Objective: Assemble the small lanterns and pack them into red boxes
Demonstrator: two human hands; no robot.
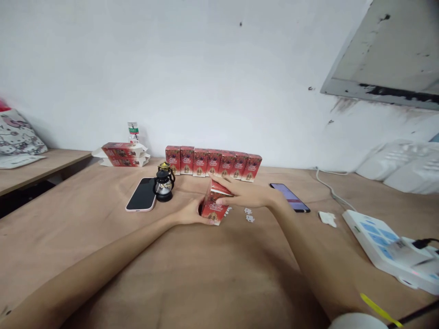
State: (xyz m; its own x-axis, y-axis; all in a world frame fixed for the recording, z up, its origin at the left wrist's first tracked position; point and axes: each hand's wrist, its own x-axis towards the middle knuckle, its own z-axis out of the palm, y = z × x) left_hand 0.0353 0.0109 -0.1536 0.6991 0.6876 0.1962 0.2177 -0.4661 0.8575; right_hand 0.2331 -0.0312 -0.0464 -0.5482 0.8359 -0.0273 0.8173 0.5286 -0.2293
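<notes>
A small red printed cardboard box (213,211) is held tilted between both my hands, above the table's middle. My left hand (192,213) grips its lower left side, fingers wrapped behind it. From the right, my right hand (240,191) holds the upper part, thumb on the front and fingers over the top. A white edge shows near the top flap; the inside is hidden. Just right of the box lie small white cut-out pieces (249,218). To the left stand a black mini lantern (163,186) and a gold-topped lantern (164,165) behind it.
Several closed red boxes (214,161) stand in a row by the wall. Unfolded red cartons (123,154) are stacked at back left. One phone (142,195) lies left, another phone (290,197) right. A white power strip (380,242) and a crumpled tissue (327,218) sit at right.
</notes>
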